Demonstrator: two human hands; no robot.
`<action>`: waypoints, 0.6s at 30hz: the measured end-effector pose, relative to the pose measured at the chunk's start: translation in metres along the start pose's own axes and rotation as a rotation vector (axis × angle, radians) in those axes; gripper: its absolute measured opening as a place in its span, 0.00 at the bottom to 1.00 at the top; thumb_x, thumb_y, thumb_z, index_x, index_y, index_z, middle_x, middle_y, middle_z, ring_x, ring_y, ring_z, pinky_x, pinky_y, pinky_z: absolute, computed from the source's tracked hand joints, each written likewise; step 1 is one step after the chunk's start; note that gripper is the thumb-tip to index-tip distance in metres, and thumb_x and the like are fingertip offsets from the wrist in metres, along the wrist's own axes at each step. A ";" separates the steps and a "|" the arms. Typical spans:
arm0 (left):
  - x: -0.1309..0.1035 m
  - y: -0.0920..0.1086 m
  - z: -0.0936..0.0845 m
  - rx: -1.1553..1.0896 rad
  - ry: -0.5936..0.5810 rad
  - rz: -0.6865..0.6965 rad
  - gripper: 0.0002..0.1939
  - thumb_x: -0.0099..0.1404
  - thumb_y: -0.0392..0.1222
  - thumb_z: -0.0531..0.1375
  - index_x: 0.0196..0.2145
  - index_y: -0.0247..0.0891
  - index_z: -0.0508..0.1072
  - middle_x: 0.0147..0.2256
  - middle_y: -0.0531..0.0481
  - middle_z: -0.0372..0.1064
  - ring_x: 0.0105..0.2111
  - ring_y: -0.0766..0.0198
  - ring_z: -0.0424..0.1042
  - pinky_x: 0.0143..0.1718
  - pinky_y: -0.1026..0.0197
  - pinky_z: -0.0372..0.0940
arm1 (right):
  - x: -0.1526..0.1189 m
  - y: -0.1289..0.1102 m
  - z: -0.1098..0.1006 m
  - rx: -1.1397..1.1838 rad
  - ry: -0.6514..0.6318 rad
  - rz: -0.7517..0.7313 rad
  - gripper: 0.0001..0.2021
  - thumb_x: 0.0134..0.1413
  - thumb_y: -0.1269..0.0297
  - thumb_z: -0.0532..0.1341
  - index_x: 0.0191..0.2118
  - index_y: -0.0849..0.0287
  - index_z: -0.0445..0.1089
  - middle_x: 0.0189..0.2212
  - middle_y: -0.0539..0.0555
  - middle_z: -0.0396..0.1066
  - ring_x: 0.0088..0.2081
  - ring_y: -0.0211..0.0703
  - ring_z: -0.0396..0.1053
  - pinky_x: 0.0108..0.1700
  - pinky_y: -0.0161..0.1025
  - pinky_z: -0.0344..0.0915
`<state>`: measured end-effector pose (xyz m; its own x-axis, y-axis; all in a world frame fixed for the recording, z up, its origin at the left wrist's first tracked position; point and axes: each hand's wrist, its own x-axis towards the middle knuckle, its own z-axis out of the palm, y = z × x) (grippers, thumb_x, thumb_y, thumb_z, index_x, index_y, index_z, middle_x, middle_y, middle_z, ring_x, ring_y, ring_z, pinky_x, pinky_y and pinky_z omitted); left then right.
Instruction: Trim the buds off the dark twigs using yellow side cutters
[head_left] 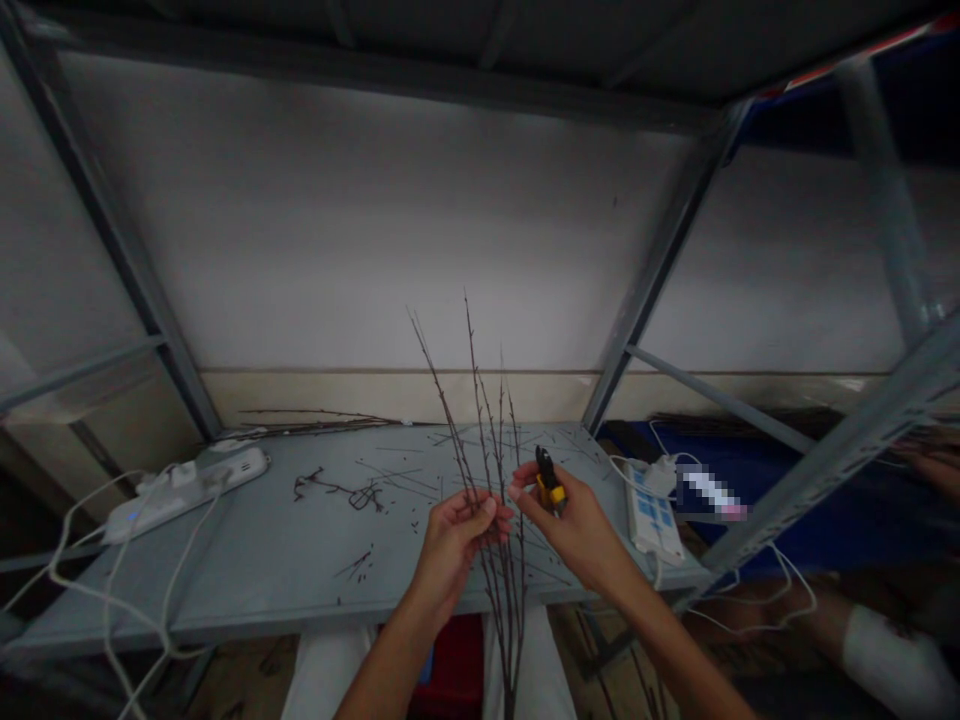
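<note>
In the head view, your left hand point(466, 522), lower centre, has its grip pinched on the thin twigs point(508, 672), which rise from the bottom edge towards mid-frame. Just right of it, your right hand point(566, 510) grips the pliers point(553, 490), fingertips near the twigs. Scraps point(365, 497) lie on the tabletop point(225, 570), left of centre; a power strip point(187, 497) sits farther left.

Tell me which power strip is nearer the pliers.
The blue-panelled strip at the right end of the table, right of the hand holding the pliers. The other strip, without blue panels, lies at the left end.
</note>
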<state>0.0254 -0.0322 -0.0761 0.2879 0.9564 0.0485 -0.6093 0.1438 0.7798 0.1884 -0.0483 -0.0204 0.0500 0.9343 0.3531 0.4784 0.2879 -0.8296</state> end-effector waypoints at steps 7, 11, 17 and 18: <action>-0.001 0.001 0.001 -0.010 -0.056 -0.031 0.12 0.61 0.44 0.69 0.36 0.31 0.79 0.34 0.42 0.77 0.31 0.64 0.74 0.35 0.62 0.70 | 0.016 -0.005 0.003 0.050 -0.044 -0.011 0.12 0.56 0.56 0.64 0.41 0.58 0.71 0.36 0.53 0.75 0.35 0.43 0.72 0.39 0.39 0.69; -0.001 0.002 0.000 -0.015 -0.075 -0.048 0.12 0.60 0.44 0.70 0.37 0.32 0.79 0.35 0.45 0.75 0.34 0.62 0.74 0.36 0.60 0.71 | 0.015 -0.007 0.002 0.033 -0.068 -0.036 0.12 0.56 0.56 0.64 0.42 0.58 0.71 0.36 0.53 0.75 0.35 0.44 0.73 0.40 0.40 0.69; -0.010 -0.006 -0.004 -0.006 -0.070 -0.092 0.20 0.53 0.38 0.75 0.43 0.34 0.76 0.38 0.45 0.76 0.36 0.57 0.77 0.42 0.51 0.74 | 0.007 0.011 -0.006 -0.269 -0.047 -0.132 0.10 0.62 0.57 0.60 0.41 0.58 0.68 0.32 0.53 0.72 0.31 0.44 0.71 0.37 0.42 0.67; -0.011 -0.007 -0.004 -0.008 -0.050 -0.085 0.20 0.53 0.38 0.74 0.43 0.33 0.76 0.37 0.44 0.76 0.36 0.57 0.77 0.42 0.51 0.74 | 0.006 0.015 -0.008 -0.341 -0.057 -0.183 0.08 0.62 0.59 0.59 0.40 0.58 0.67 0.31 0.53 0.71 0.32 0.45 0.70 0.38 0.42 0.66</action>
<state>0.0234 -0.0426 -0.0846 0.3752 0.9269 0.0140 -0.5873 0.2260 0.7772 0.2028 -0.0397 -0.0277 -0.1077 0.8868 0.4494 0.7392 0.3737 -0.5603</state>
